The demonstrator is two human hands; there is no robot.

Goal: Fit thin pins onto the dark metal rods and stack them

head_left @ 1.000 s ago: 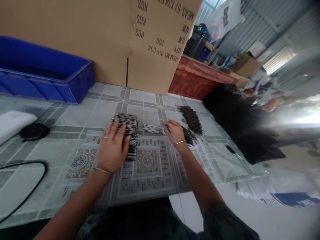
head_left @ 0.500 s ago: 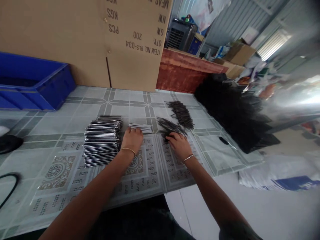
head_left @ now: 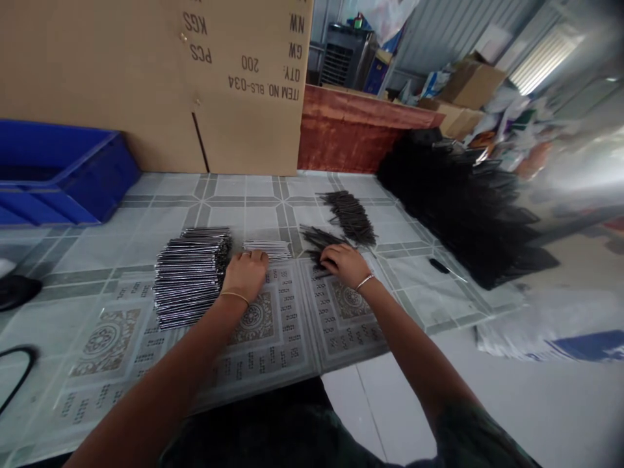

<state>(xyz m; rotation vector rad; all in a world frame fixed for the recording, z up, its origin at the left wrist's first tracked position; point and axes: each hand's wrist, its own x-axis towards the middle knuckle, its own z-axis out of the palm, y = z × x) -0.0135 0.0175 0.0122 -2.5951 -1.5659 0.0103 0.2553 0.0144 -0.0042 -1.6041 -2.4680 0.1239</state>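
1. Broadly, we work at a patterned table [head_left: 263, 201], with a tall carton [head_left: 244, 130] standing along its far side.
2. Off to the right lies a black heap [head_left: 463, 214]; at far left sits a blue tub [head_left: 58, 201].
3. Left of centre, the stack [head_left: 188, 283] of metal rods lies on the table, its rods roughly side by side, just left of our left hand [head_left: 246, 276].
4. Beyond our right hand [head_left: 346, 266], the far pile [head_left: 351, 218] of dark sticks lies fairly even.
5. That right hand rests at the near pile [head_left: 312, 240], looser and fanned out; thumb and fingers curl nearly together, but we cannot tell whether they have caught a stick.
6. Our left hand, palm down, bends its fingers over the left end of the bundle [head_left: 277, 250] of pale rods; we cannot tell whether they grip or merely press.
7. By our judgement, we are picking at dark sticks while steadying the rods; the next move calls for a fine pinch that leaves neighbouring sticks undisturbed.
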